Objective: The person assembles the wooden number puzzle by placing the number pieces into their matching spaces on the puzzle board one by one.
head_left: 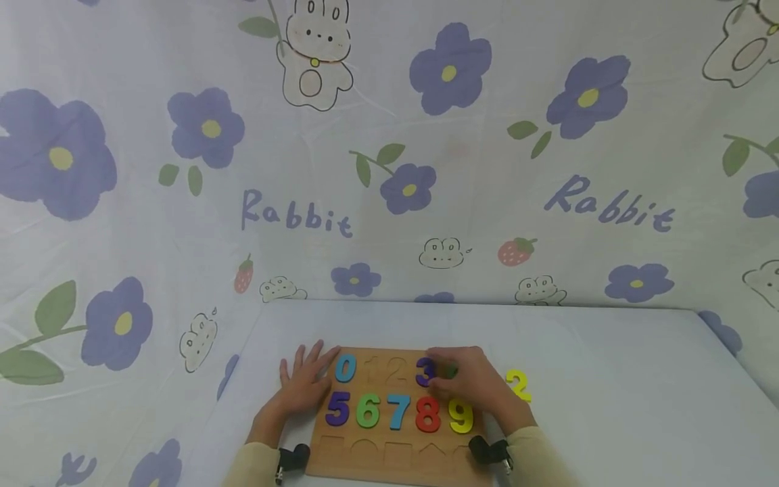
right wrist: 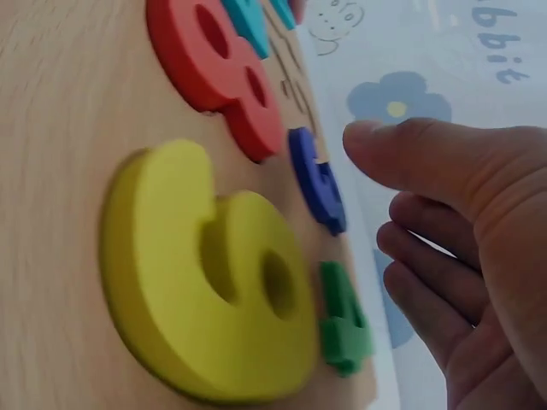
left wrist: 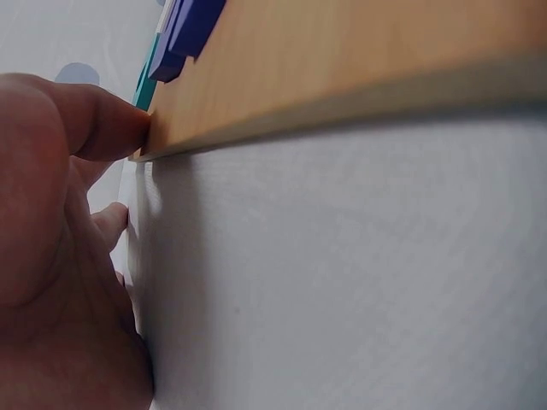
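A wooden number board (head_left: 371, 468) lies on the white table. My left hand (head_left: 302, 384) rests at its left edge, fingers spread, with a digit touching the board's edge in the left wrist view. Over the upper right part is my right hand (head_left: 473, 380), thumb and fingers apart around the purple 3 (head_left: 424, 372). In the right wrist view the 3 sits in the board and a gap shows between those fingertips and it. The green 4 (right wrist: 344, 320) lies beside the 3, mostly hidden by the hand in the head view.
The board also bears a blue 0 (head_left: 345, 368), purple 5 (head_left: 337, 409), green 6 (head_left: 368, 411), blue 7 (head_left: 398, 411), red 8 (head_left: 428, 414) and yellow 9 (head_left: 460, 415). Bare recesses show for 1 and 2. A yellow 2 (head_left: 517, 384) lies on the table to the right.
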The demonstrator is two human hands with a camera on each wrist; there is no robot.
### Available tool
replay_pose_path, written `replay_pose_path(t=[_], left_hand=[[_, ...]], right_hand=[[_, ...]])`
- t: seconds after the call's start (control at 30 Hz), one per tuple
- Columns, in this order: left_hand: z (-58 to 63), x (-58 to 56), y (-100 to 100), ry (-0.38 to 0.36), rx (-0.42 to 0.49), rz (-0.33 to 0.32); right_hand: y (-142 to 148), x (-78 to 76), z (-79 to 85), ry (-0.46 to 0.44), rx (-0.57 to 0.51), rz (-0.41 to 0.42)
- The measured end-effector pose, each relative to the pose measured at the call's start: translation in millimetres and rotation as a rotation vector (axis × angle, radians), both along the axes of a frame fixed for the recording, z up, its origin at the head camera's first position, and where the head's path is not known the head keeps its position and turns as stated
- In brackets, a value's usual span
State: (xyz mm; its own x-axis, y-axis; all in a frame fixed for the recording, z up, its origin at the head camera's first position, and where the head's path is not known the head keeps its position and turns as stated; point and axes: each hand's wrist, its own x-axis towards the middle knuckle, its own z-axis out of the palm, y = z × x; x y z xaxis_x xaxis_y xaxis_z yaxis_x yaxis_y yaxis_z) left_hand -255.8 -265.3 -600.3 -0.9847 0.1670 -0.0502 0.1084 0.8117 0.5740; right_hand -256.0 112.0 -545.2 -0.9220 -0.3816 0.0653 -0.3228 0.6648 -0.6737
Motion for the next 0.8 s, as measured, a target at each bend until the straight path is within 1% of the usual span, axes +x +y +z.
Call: replay_pose_path(t=[0.13, 0.23, 0.33, 0.47, 0.53, 0.63, 0.8], left_hand=[[-0.6, -0.6, 0, 0.001, -0.003, 0.003], [0.7, 0.3, 1, 0.0, -0.011, 0.004], [1.9, 1.3, 2, 0.009, -0.006, 0.006], [2.2, 1.6, 2, 0.003, -0.003, 0.009], [1.6, 1.1, 2, -0.012, -0.012, 0.008], [-0.5, -0.2, 2, -0.012, -0.012, 0.006], [-2.4, -2.3, 0, -0.012, -0.01, 0.006]], right_hand=[[10, 2.3, 10.1, 0.003, 0.027, -0.011], [21, 4.0, 17.2, 0.011, 0.043, -0.002], [34, 5.6, 20.7, 0.027, 0.05, 0.01], [52, 9.0, 19.7, 0.045, 0.074, 0.017], [61, 11.6, 17.9, 0.059, 0.09, 0.015], [75, 16.0, 16.0, 0.08, 0.111, 0.012], [99, 23.5, 16.1, 0.082, 0.141, -0.007]])
